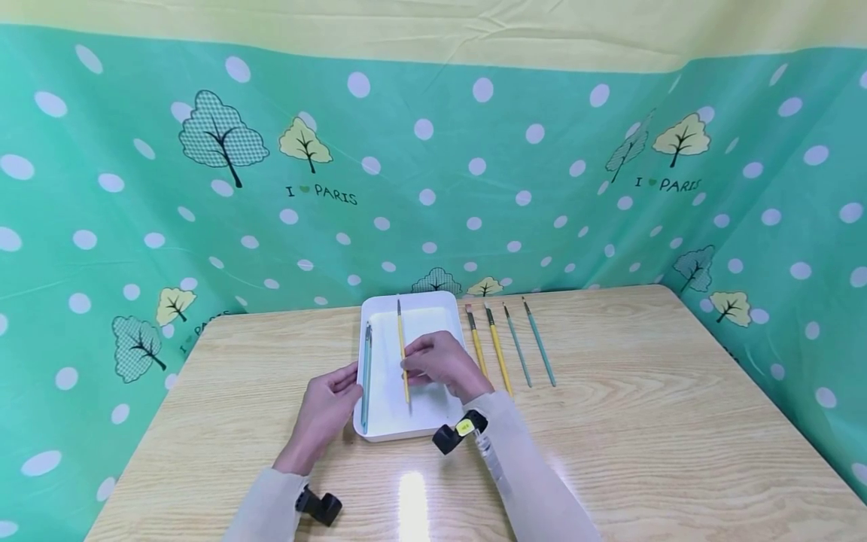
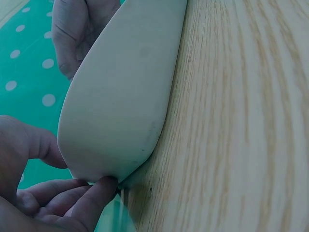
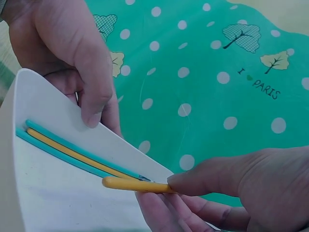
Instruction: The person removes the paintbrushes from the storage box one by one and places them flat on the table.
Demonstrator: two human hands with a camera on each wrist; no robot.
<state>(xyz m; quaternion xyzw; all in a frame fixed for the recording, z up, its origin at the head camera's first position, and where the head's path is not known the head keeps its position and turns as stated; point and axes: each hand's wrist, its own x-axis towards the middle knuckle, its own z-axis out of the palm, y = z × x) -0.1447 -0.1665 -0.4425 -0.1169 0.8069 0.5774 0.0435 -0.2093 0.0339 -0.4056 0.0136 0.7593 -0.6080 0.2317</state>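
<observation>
My right hand (image 1: 440,363) pinches a yellow-handled paintbrush (image 1: 402,331) between thumb and fingers, over the white tray (image 1: 430,418). Its dark bristles point toward the back, and the rounded handle end (image 3: 116,183) sticks out on the near side in the right wrist view. With the thumb over the rim and fingers on the outside, my left hand (image 1: 328,406) grips the tray's left wall. Along that wall, inside the tray, lie two teal paintbrushes (image 1: 366,384) with a yellow paintbrush (image 3: 72,151) between them. In the left wrist view the tray's outer side (image 2: 120,87) fills the middle.
Right of the tray, on the wooden table (image 1: 643,421), two yellow brushes (image 1: 499,350) and two teal brushes (image 1: 539,342) lie side by side, bristles toward the back. A green dotted cloth (image 1: 406,150) hangs behind the table and along its sides.
</observation>
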